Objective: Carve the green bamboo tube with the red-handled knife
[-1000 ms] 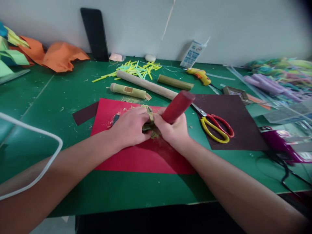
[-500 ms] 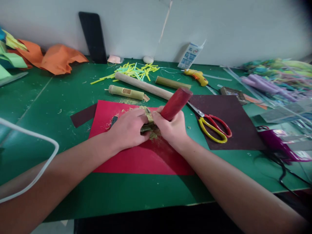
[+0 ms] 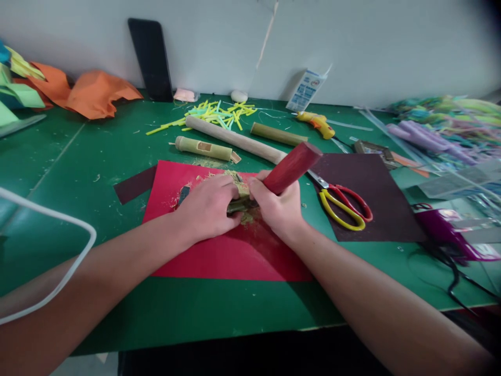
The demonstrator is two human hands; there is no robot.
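Note:
My right hand (image 3: 279, 206) is wrapped round the thick red handle (image 3: 295, 166) of a tool, whose working end I cannot make out. That handle leans up and to the right. Beside it, my left hand (image 3: 209, 206) is closed on a piece of bamboo (image 3: 237, 206), pressing it down, with most of it hidden under the fingers. Pale shavings (image 3: 246, 214) lie around the bamboo on a red sheet (image 3: 219, 261). A small dark piece (image 3: 183, 196) shows to the left of my left hand.
Red-and-yellow-handled scissors (image 3: 344, 206) lie on a dark sheet (image 3: 383, 219) to the right. Behind are a notched bamboo tube (image 3: 203, 149), a wooden rod (image 3: 235, 137), another bamboo piece (image 3: 277, 134) and a yellow glue gun (image 3: 319, 124). A white cable (image 3: 88, 230) loops over the left.
The red handle has tipped further to the right and lower, my right hand turning with it. My left hand stays almost in place on the bamboo.

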